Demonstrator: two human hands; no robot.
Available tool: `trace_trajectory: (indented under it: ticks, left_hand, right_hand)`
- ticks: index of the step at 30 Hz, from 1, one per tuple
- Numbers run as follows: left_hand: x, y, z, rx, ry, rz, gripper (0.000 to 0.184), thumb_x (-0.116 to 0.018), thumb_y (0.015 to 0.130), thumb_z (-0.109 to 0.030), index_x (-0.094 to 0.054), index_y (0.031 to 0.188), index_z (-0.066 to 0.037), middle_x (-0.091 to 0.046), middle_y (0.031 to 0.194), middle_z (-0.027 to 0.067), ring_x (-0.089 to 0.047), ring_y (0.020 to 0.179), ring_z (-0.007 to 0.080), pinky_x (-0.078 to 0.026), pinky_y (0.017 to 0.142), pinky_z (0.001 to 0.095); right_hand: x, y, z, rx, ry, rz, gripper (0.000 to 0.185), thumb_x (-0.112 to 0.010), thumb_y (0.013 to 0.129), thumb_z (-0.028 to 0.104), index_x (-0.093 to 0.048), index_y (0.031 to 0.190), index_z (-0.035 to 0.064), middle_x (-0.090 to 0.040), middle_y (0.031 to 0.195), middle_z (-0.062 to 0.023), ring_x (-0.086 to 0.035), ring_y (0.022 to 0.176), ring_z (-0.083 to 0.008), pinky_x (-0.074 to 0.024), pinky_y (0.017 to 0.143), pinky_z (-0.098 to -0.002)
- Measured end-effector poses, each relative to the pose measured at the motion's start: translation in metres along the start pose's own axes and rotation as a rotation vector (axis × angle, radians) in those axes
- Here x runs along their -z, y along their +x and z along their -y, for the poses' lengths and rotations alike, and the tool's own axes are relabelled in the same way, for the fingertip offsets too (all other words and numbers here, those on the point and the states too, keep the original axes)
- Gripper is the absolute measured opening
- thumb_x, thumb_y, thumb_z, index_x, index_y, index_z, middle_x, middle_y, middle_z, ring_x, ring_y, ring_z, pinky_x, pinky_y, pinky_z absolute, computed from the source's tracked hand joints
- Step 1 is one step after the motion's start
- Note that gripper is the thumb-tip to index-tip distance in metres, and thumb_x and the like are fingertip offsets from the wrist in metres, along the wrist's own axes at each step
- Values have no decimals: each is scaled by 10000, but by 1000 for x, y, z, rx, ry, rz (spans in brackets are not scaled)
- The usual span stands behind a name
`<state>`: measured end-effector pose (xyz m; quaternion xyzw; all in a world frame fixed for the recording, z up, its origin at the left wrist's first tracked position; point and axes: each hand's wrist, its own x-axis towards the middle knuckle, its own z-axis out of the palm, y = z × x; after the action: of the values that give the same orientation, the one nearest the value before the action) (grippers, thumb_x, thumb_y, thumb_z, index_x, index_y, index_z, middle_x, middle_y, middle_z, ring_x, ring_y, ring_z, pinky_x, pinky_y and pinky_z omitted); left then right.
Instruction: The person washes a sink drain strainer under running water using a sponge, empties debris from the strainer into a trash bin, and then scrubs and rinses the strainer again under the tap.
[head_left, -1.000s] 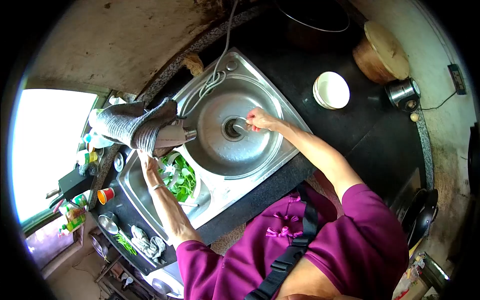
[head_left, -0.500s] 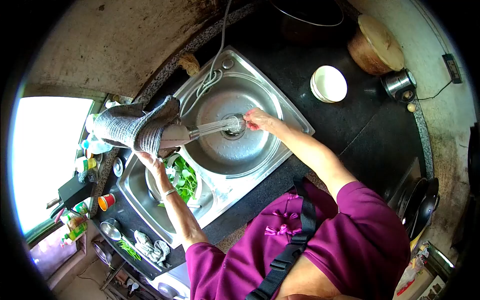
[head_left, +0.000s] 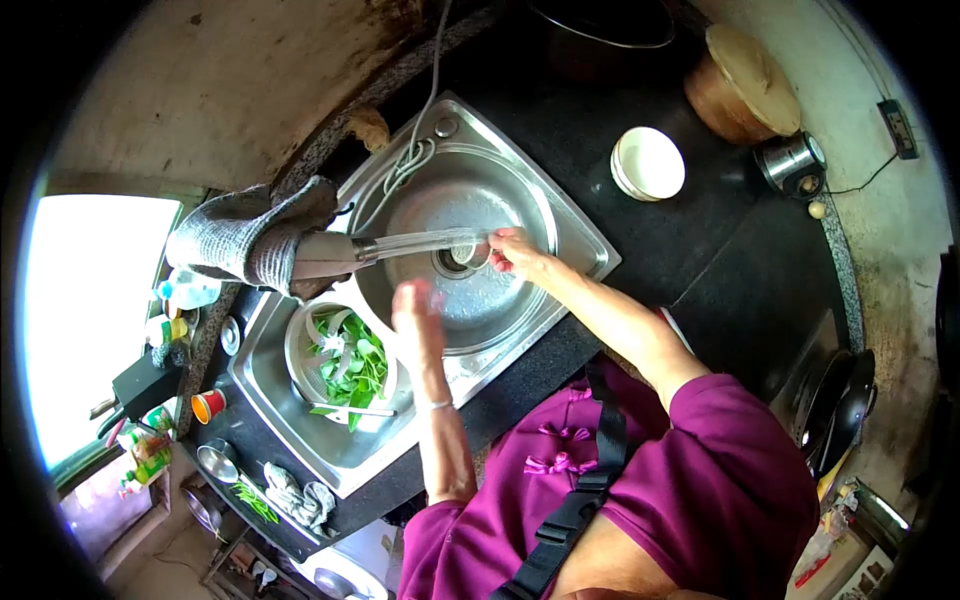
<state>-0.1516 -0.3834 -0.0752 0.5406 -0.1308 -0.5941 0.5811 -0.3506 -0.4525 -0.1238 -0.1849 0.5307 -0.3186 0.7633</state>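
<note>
Water runs from the cloth-draped faucet [head_left: 340,250] into a small clear cup [head_left: 470,254] over the drain of the round sink basin [head_left: 500,310]. My right hand [head_left: 513,252] grips the cup at its side. My left hand [head_left: 418,305] is blurred above the basin's near left rim, touching nothing that I can see; its fingers are smeared by motion. Below the faucet, leafy greens [head_left: 355,365] lie in a white colander [head_left: 300,355] in the smaller basin [head_left: 345,455], with a thin metal handle across them. A grey cloth [head_left: 240,240] covers the faucet.
Stacked white bowls [head_left: 650,165] and a lidded brown pot [head_left: 740,90] stand on the black counter at the upper right, beside a metal appliance [head_left: 790,165]. At left are an orange cup [head_left: 208,405], a ladle [head_left: 218,460] and a rag [head_left: 300,497]. A grey hose [head_left: 410,165] coils at the sink's back.
Water started flowing from the faucet. My left hand has left the faucet and moved right over the basin. My right hand still holds the cup in the stream.
</note>
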Motion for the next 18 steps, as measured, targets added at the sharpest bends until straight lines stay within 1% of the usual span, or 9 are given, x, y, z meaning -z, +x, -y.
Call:
trace_trajectory:
  ticks: [3, 4, 6, 9, 12, 14, 16, 17, 18]
  left_hand:
    - [-29, 11, 49, 537, -408, 116, 411, -417, 888, -413, -489, 1071, -53, -519, 1067, 139, -459, 1044, 262, -357, 906, 419]
    - [-39, 12, 54, 503, -483, 246, 383, -391, 903, -384, -495, 1080, -61, -527, 1083, 135, -452, 1060, 246, -357, 912, 426]
    - [-48, 22, 70, 419, -405, 87, 332, -378, 916, -329, -512, 1066, -65, -551, 1053, 117, -437, 1087, 228, -334, 941, 454]
    - [-44, 36, 77, 370, -438, 63, 361, -346, 923, -320, -473, 1098, -31, -540, 1087, 125, -489, 1048, 235, -358, 933, 442]
    - [-47, 41, 69, 197, -401, 196, 322, -365, 922, -293, -500, 1066, -39, -574, 1038, 105, -537, 988, 228, -414, 889, 409]
    - [-51, 40, 60, 165, -372, 134, 306, -384, 919, -290, -515, 1052, -47, -583, 1030, 93, -574, 924, 218, -465, 829, 370]
    - [-47, 43, 62, 279, -376, 22, 293, -413, 911, -290, -527, 1041, -53, -597, 994, 82, -584, 895, 203, -482, 796, 354]
    - [-51, 38, 57, 286, -331, -1, 263, -421, 911, -244, -528, 1011, -25, -600, 972, 74, -595, 862, 193, -494, 768, 354]
    - [-48, 38, 62, 342, -354, 17, 234, -465, 892, -222, -527, 1015, -34, -602, 967, 65, -591, 868, 194, -487, 783, 343]
  right_hand:
    - [-8, -5, -2, -25, 217, 50, 122, -460, 883, 114, -514, 839, 14, -507, 654, -42, -488, 520, -116, -425, 445, -232]
    - [-11, -10, -4, -34, 368, 53, 123, -456, 884, 108, -511, 836, 8, -498, 651, -47, -489, 527, -125, -433, 467, -242]
    - [-11, -19, -7, 1, 378, 96, 122, -451, 882, 95, -523, 862, -2, -517, 673, -59, -493, 549, -126, -443, 514, -243]
    - [-9, -27, -7, -13, 365, 95, 130, -461, 881, 102, -534, 866, -4, -523, 676, -59, -493, 551, -120, -452, 532, -239]
    - [-8, -34, 6, -17, 239, 90, 170, -479, 879, 139, -552, 824, -5, -538, 663, -56, -512, 543, -118, -458, 515, -245]
    - [-1, -39, 30, 13, -747, 230, 195, -499, 867, 168, -561, 762, 16, -555, 654, -52, -531, 530, -120, -454, 481, -256]
    - [14, -22, 59, 525, -1246, 323, 149, -522, 815, 140, -549, 719, 29, -588, 682, -67, -557, 564, -110, -460, 500, -272]
    - [3, -25, 81, 673, -1078, 234, 200, -454, 783, 81, -452, 592, 21, -456, 517, -47, -418, 463, -134, -383, 425, -329]
    - [-16, -34, 109, 943, -998, 94, 118, -468, 790, 79, -529, 708, 19, -532, 645, -68, -513, 592, -160, -442, 543, -337]
